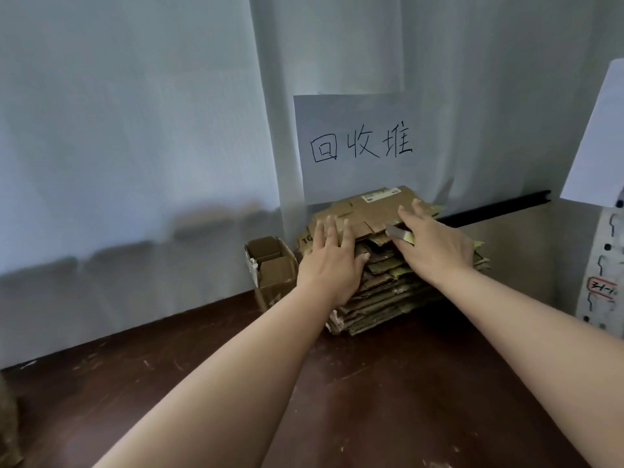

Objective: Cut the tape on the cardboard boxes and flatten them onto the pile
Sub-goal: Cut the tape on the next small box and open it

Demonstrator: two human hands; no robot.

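Currently left hand (332,261) presses flat, fingers straight, on cardboard pile (388,275) at tabletop's (371,400) far edge; right hand (435,246) apparently pinches a cutter (400,234).

A stack of flattened brown cardboard boxes (381,285) on the dark brown wooden table (371,400) is pressed by the left hand (332,261) and right hand (435,248); a small grey and yellow cutter (400,235) is held under the right hand's fingers. A small open brown cardboard box (271,270) stands just left of the left hand.
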